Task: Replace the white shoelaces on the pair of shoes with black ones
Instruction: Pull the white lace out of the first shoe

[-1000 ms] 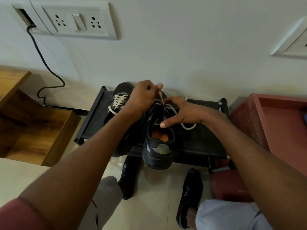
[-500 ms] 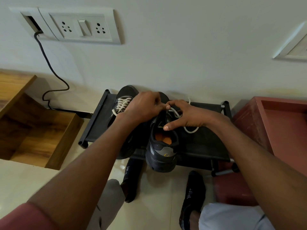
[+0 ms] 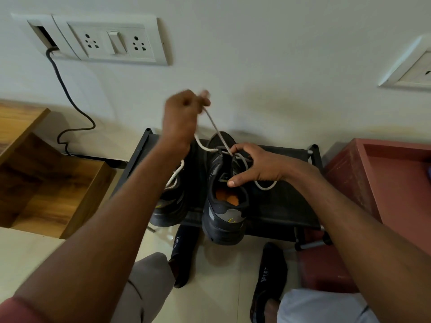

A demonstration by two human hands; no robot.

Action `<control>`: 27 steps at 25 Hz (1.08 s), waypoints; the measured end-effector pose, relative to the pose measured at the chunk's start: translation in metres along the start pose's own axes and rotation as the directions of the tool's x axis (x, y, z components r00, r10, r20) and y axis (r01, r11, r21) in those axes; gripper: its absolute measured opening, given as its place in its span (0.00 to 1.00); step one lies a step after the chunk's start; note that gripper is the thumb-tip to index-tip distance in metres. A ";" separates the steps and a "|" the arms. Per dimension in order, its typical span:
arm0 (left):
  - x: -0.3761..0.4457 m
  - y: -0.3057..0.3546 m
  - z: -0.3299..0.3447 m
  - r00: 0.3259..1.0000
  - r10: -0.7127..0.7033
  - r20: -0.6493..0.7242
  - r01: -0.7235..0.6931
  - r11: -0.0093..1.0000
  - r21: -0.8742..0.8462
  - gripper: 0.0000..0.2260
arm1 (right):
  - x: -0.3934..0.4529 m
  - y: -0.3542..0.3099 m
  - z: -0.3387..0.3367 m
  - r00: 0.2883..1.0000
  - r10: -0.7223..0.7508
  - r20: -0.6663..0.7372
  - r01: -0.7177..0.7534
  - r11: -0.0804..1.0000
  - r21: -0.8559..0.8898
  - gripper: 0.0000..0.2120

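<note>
Two black shoes stand on a low black rack [image 3: 279, 206]. The right shoe [image 3: 225, 215] has an orange insole and a grey heel patch. My left hand [image 3: 182, 115] is raised above it, pinching the white shoelace [image 3: 213, 123], which runs taut down to the shoe's eyelets. My right hand [image 3: 254, 165] rests on the shoe's tongue and steadies it; a loose loop of the lace lies under that hand. My left forearm partly hides the left shoe [image 3: 168, 206], which has white laces. No black laces are in view.
A wooden shelf unit [image 3: 46, 183] stands at the left and a red-brown box [image 3: 384, 194] at the right. A black cable [image 3: 70, 101] hangs from the wall socket plate [image 3: 105, 40]. My socked feet [image 3: 268, 280] rest on the tiled floor below the rack.
My left hand has lifted up and away from the shoe, drawing the white lace out taut. My right hand has stayed on the shoe.
</note>
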State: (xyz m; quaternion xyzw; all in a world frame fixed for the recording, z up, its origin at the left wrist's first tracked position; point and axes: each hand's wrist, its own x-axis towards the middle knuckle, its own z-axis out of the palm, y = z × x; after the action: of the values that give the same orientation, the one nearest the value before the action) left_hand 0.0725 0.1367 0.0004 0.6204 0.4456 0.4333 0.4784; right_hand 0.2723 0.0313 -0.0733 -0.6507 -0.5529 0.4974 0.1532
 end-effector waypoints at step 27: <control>0.023 0.010 -0.050 0.893 -0.377 0.246 0.382 0.347 -0.857 0.18 | -0.017 -0.002 -0.016 0.998 0.046 0.031 -0.046 0.999 -0.017 0.41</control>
State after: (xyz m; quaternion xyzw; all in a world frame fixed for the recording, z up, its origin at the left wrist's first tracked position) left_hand 0.0308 0.1682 0.0213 0.1570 0.2815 0.4762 0.8181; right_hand 0.2867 0.0228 -0.0564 -0.6567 -0.5440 0.5064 0.1278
